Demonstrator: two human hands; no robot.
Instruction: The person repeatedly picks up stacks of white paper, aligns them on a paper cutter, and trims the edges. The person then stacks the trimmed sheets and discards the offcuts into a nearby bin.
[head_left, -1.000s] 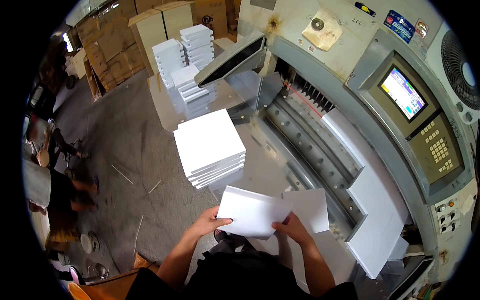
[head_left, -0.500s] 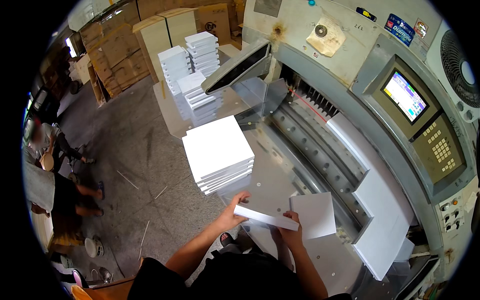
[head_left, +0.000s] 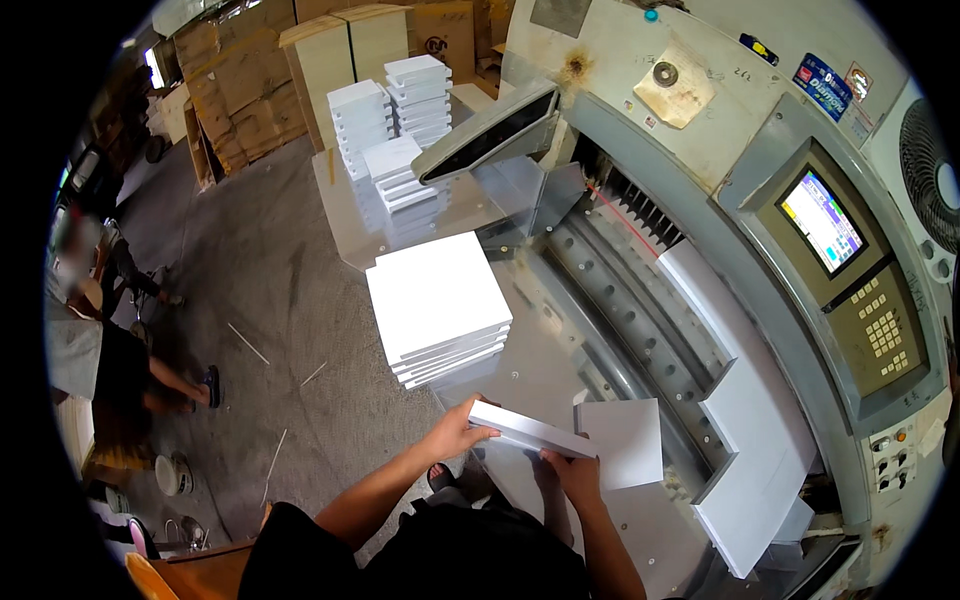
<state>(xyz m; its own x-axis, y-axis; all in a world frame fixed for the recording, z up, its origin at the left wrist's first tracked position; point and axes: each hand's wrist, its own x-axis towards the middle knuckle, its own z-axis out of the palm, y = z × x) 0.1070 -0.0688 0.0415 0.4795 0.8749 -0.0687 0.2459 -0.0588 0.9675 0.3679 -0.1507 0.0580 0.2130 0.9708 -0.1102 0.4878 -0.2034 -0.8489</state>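
Between my two hands is a thick stack of white paper sheets, held up on edge over the metal table. My left hand grips its left end, the thumb on the near side. At the right end my right hand is closed round the lower edge. Just beyond my right hand lies another white paper stack on the table. Ahead and to the left of my left hand rises a pile of larger white paper stacks, set slightly out of line with one another.
The grey cutting machine spans the right, with a lit screen and keypad. White paper lies along its bed. Smaller paper stacks stand on the far side table. Cardboard boxes line the back; a person is at left.
My right hand has shifted its grip from the top of the stack's right end to lower down. The stack's left end has risen a little and its broad edge has turned.
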